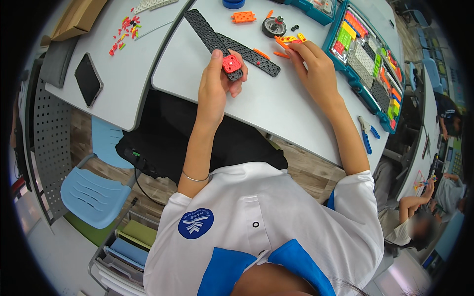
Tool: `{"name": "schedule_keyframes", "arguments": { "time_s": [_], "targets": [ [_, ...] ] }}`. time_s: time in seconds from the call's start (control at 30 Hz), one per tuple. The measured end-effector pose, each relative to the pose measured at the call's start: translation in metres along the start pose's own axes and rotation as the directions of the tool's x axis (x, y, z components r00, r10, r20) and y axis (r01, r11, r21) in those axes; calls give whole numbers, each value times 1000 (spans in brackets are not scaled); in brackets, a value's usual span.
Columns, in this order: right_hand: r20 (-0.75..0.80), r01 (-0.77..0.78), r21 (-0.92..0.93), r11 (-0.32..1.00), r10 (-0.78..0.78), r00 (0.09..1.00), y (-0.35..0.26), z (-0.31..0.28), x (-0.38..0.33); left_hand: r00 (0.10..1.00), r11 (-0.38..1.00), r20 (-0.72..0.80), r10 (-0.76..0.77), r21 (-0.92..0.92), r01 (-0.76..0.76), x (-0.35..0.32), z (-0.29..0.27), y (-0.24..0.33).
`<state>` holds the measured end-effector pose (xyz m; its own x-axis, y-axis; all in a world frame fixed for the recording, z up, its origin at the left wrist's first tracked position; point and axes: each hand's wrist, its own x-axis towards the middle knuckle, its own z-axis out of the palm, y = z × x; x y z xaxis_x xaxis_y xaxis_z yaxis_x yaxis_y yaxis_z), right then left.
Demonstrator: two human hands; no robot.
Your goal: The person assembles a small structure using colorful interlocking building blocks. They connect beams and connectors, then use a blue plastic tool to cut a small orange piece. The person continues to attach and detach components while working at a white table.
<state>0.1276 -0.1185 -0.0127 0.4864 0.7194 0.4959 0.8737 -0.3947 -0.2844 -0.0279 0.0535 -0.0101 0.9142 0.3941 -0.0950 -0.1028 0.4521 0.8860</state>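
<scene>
My left hand is closed round the near end of a dark grey perforated beam, by a red square block fixed on it. A second dark perforated beam slants away from the first toward the right, and the two overlap. Farther right, the bent fingers of my right hand come together at the end of an orange stick. Yellow connector pieces lie just beyond those fingertips. Another orange stick rests beside my thumb, and one more lies by the second beam.
A black wheel and an orange perforated block lie at the back. On the right stand a teal case of sorted parts and blue-handled pliers. The left table holds a phone and small red and yellow pins.
</scene>
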Motion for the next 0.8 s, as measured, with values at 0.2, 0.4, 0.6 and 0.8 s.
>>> {"name": "schedule_keyframes", "arguments": {
  "time_s": [0.2, 0.4, 0.6, 0.8],
  "targets": [
    [-24, 196, -88, 977, -199, 980, -13, 22, 33, 999, 1000, 12, 31, -2, -31, -3, 0, 6],
    [18, 158, -74, 985, -157, 987, -12, 29, 40, 999, 983, 42, -1, 186, -6, -9, -7, 10],
    [-44, 44, 289, 956, -33, 998, -41, -21, 35, 988, 990, 156, -13, 142, -9, -13, -4, 13],
    [14, 358, -33, 933, -357, 934, -58, -42, 29, 915, 915, 382, -132, 403, -36, -15, 0, 27]
  ]
}}
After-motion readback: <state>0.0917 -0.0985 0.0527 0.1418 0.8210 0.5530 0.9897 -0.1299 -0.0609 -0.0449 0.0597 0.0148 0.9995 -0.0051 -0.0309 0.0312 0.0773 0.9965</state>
